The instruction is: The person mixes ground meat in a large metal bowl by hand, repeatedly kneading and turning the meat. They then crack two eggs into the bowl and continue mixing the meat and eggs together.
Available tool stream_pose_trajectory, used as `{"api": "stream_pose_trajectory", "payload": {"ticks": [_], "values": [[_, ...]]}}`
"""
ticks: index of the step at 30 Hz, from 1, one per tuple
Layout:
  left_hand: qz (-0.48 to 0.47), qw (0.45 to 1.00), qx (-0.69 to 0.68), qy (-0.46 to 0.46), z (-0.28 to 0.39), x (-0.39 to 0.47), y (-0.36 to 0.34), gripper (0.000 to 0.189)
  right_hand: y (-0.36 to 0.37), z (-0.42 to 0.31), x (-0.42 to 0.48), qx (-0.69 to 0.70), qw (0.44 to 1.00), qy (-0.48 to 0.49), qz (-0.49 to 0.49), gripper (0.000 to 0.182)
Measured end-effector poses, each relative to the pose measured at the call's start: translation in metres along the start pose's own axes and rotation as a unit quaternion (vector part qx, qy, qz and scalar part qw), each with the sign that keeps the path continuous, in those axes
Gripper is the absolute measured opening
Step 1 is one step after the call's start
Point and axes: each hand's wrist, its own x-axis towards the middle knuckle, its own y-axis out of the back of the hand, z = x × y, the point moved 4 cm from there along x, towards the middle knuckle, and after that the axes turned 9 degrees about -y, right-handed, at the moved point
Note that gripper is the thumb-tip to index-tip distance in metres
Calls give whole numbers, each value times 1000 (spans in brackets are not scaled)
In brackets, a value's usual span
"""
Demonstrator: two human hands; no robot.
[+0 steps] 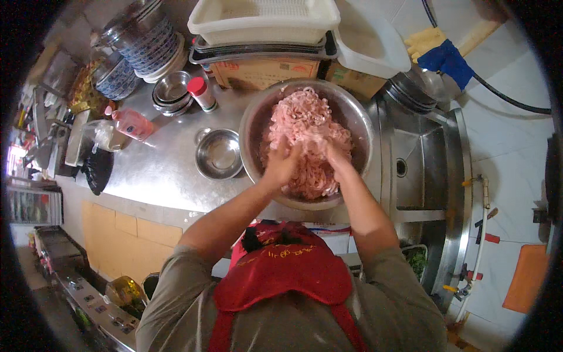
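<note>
A large stainless steel bowl (pixel 361 132) on the counter holds a heaped mound of pink minced meat (pixel 303 112) in thick strands. My left hand (pixel 281 165) digs into the left side of the mound, its fingertips buried. From the right, my right hand (pixel 338 158) grasps the same meat, and its fingers are largely hidden in it. Between the two hands a looser, darker part of the mince hangs towards the bowl's near side. Just left of the big bowl sits a small steel bowl (pixel 218 154).
A red-capped shaker (pixel 202 94), steel bowls (pixel 172 90) and a pink bottle (pixel 132 123) stand on the steel counter (pixel 162 163). White plastic baskets (pixel 264 26) rest on trays above a cardboard box (pixel 264 72) at the back. To the right is a steel sink (pixel 420 167).
</note>
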Motion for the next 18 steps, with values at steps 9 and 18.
{"api": "stream_pose_trajectory", "payload": {"ticks": [9,18], "values": [[-31,998,30,38,48,-9,24,81,44,-38,-16,-155,966,121,-168,86],[47,942,326,-65,24,-7,-31,92,10,-34,5,33,996,7,-77,60]]}}
